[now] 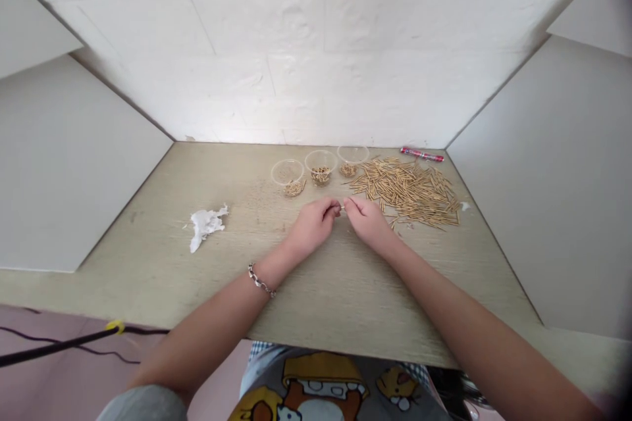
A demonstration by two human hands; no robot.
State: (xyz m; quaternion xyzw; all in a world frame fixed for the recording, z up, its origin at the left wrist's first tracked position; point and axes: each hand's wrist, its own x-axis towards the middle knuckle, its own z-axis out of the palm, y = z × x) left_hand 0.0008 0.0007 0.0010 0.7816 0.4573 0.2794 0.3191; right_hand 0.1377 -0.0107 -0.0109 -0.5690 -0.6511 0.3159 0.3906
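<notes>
My left hand [314, 223] and my right hand [368, 220] meet at the middle of the wooden table [207, 276], fingertips pinched together on one small thin pin [342, 209] held between them. A metal bracelet [260, 280] circles my left wrist. Just right of my right hand lies a wide heap of golden metal pins [409, 191]. Behind my hands stand three small clear cups: the left cup [287, 173], the middle cup [320, 162] and the right cup [353, 156], each with a few golden pieces in or beside it.
A crumpled white tissue [206, 223] lies at the left of the table. A red tube [422, 155] rests at the back right by the wall. White panels close in both sides. A black cable with a yellow tie [114, 327] runs below the table's front edge.
</notes>
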